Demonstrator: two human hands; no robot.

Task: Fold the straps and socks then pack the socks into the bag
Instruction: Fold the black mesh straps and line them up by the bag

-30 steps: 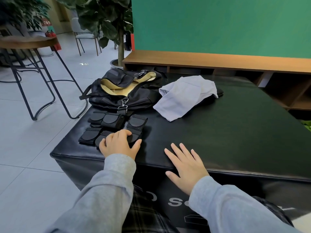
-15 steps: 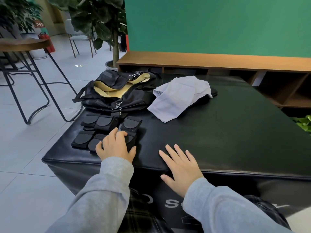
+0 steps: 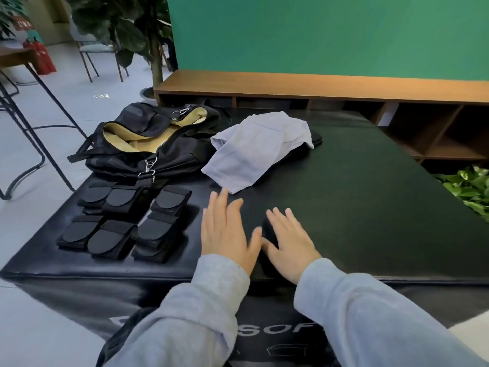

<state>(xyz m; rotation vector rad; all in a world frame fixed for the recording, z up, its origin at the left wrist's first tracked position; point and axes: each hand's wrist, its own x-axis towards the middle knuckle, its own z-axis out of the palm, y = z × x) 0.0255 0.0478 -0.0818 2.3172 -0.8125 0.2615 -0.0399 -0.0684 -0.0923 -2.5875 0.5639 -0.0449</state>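
Several folded black straps (image 3: pixel 127 223) lie in two rows at the near left of the black padded table (image 3: pixel 370 207). Behind them sits an open black bag (image 3: pixel 148 139) with a tan lining. A light grey cloth (image 3: pixel 259 147) lies crumpled right of the bag, partly over a dark item. My left hand (image 3: pixel 225 231) hovers flat with straight fingers just right of the straps, holding nothing. My right hand (image 3: pixel 288 242) rests flat on the table beside it, fingers spread.
A wooden shelf unit (image 3: pixel 344 94) runs behind the table under a green wall. Metal stool legs (image 3: pixel 39 144) and a potted tree (image 3: pixel 148 49) stand to the left on the tiled floor. A green plant (image 3: pixel 471 189) sits at the right edge.
My left hand has lifted off the folded straps and moved right, opening flat next to my right hand. The camera view has shifted closer and leftward.
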